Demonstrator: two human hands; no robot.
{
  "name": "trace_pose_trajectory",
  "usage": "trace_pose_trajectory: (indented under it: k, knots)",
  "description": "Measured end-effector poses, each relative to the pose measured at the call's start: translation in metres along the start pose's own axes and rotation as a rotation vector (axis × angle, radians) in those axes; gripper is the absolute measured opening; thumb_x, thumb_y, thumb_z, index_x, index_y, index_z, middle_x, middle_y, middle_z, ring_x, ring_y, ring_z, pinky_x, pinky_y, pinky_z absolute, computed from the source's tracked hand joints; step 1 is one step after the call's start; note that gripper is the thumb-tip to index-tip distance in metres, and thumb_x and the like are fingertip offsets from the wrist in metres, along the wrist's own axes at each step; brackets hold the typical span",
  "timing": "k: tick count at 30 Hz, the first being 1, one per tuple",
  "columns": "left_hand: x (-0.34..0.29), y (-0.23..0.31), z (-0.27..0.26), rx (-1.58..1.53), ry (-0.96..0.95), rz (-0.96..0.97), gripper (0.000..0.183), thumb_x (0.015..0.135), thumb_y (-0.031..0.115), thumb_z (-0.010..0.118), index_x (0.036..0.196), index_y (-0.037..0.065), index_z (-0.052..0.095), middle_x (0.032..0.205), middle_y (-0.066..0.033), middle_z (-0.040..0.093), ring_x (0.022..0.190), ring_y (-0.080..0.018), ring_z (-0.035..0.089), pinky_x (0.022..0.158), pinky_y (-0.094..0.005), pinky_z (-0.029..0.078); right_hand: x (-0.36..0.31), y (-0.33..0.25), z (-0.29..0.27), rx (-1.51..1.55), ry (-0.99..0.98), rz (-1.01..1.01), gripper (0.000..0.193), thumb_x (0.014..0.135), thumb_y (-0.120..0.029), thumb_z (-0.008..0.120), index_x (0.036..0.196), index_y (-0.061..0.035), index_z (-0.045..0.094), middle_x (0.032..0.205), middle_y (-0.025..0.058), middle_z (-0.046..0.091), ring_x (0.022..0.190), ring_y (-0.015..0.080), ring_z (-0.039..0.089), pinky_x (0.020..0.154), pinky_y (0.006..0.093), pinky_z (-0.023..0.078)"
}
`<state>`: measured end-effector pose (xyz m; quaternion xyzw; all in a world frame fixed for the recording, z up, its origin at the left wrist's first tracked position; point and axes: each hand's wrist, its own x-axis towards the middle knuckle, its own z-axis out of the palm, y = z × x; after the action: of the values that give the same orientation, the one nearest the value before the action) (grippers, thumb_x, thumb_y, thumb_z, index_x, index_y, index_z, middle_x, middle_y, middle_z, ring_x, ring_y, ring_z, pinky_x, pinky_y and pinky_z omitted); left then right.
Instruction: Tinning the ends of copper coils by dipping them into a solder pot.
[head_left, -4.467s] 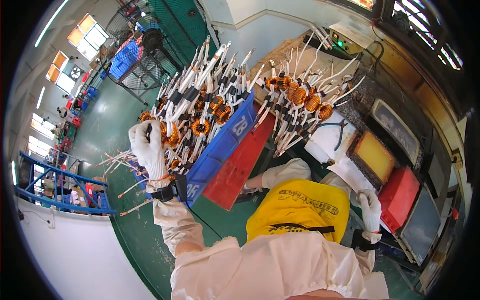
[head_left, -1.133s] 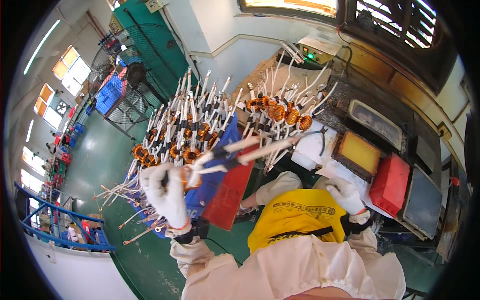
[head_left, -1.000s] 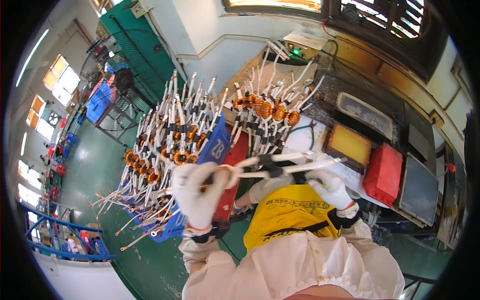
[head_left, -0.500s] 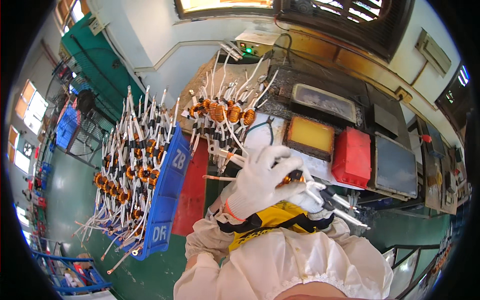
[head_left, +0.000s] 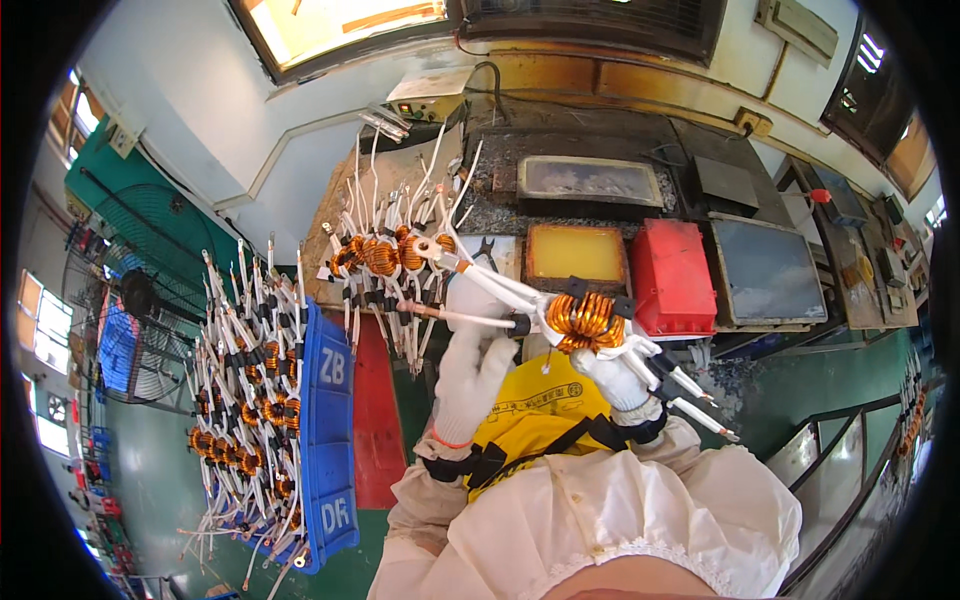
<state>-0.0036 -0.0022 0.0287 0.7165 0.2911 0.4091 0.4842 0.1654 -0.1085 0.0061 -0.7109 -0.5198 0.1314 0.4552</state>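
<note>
A copper-wound toroidal coil (head_left: 585, 322) with black blocks on its ring is held up in front of my body. My gloved right hand (head_left: 616, 382) grips it from below, its fingers partly hidden by the ring. White sleeved leads with metal lugs reach out from the coil to the upper left, and more leads with black sleeves point to the lower right. My gloved left hand (head_left: 462, 365) is just left of the coil, thumb apart and fingers stretched upward, behind the leads. Whether it touches a lead I cannot tell.
More coils (head_left: 382, 256) are heaped on the bench's left end. A blue crate (head_left: 328, 440) packed with coils stands at left. Pliers (head_left: 485, 250), a yellow-filled tray (head_left: 575, 252), a silvery-surfaced pot (head_left: 590, 182), a red box (head_left: 675, 280) and a grey-topped tray (head_left: 768, 270) line the bench.
My left hand has come off the coil and moved left, its fingers opening out. The coil, earlier mostly covered, now shows fully in my right hand. The view has shifted to the right.
</note>
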Motion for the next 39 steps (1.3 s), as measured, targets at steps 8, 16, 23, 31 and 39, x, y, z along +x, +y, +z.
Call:
trace_pose_trajectory:
  k: [8,16,23,31,39]
  knots:
    - [-0.007,0.008,0.021,-0.036,-0.136,-0.3,0.034,0.095,0.027,0.046,0.11,-0.002,0.056,0.094,-0.0166,0.061,0.083,-0.0253,0.059,0.075,-0.0315,0.046,-0.012,0.032,0.016,0.633,-0.031,0.197,0.034,0.077,-0.026,0.069,0.104,-0.006,0.064,0.093,0.0027,0.066,0.081,0.0116,0.062,0.073,0.0249,0.05]
    - [-0.009,-0.02,0.02,-0.067,-0.122,-0.459,0.041,0.096,0.029,0.044,0.118,-0.004,0.052,0.106,-0.0176,0.061,0.097,-0.0243,0.058,0.086,-0.0302,0.043,0.002,-0.005,-0.01,0.428,-0.279,0.368,0.037,0.078,-0.019,0.07,0.111,-0.0053,0.062,0.101,0.0034,0.065,0.087,0.0118,0.06,0.079,0.0265,0.049]
    - [-0.005,-0.015,0.022,-0.013,-0.101,-0.138,0.035,0.097,0.029,0.042,0.104,-0.003,0.056,0.081,-0.0059,0.055,0.075,-0.0137,0.049,0.071,-0.0265,0.041,-0.001,0.003,0.004,0.851,-0.176,0.282,0.033,0.078,-0.017,0.068,0.109,-0.0057,0.063,0.098,0.0035,0.066,0.085,0.0128,0.061,0.077,0.0263,0.049]
    - [0.006,-0.003,0.009,-0.391,-0.033,-0.317,0.022,0.095,0.017,0.048,0.107,0.0,0.055,0.088,-0.0078,0.059,0.074,-0.0101,0.054,0.066,-0.025,0.047,0.0,0.013,-0.004,0.726,-0.134,0.21,0.048,0.073,-0.01,0.071,0.115,-0.0039,0.048,0.104,0.0035,0.062,0.093,0.0114,0.058,0.081,0.0265,0.047]
    - [0.006,-0.028,0.013,-1.232,0.03,-0.636,0.024,0.098,0.023,0.042,0.098,0.002,0.053,0.081,-0.0074,0.059,0.062,-0.0165,0.057,0.062,-0.031,0.047,0.002,-0.004,-0.012,0.207,-0.196,-0.093,0.039,0.071,-0.017,0.072,0.106,-0.0105,0.055,0.101,0.0005,0.063,0.087,0.0132,0.06,0.078,0.0288,0.047]
